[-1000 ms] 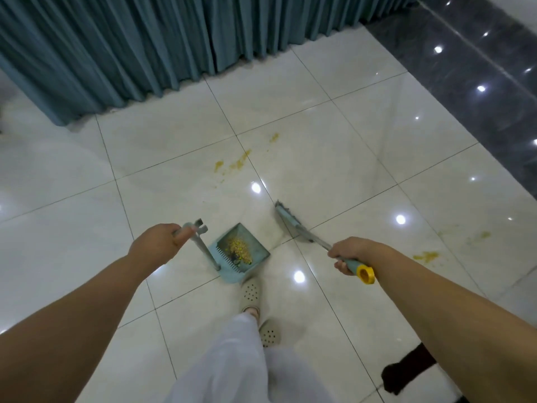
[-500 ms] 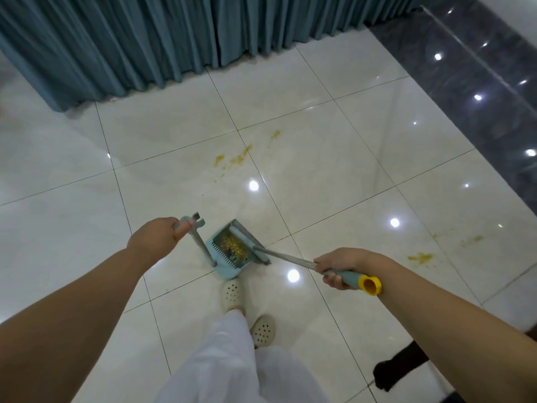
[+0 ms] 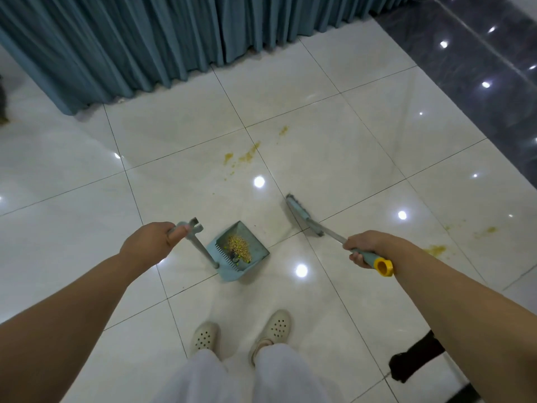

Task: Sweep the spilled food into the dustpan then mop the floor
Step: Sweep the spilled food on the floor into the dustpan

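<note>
Head camera: I see my left hand curled tight round the grey upright handle of the pale blue plastic dustpan, which sits on the glossy white tiled floor with a heap of yellow crumbs inside. My right hand grips the teal broom near its yellow end cap, brush head just right of the pan, apart from it. Yellow spilled food smears lie beyond, more by my right forearm. Teal pleated curtain behind.
</note>
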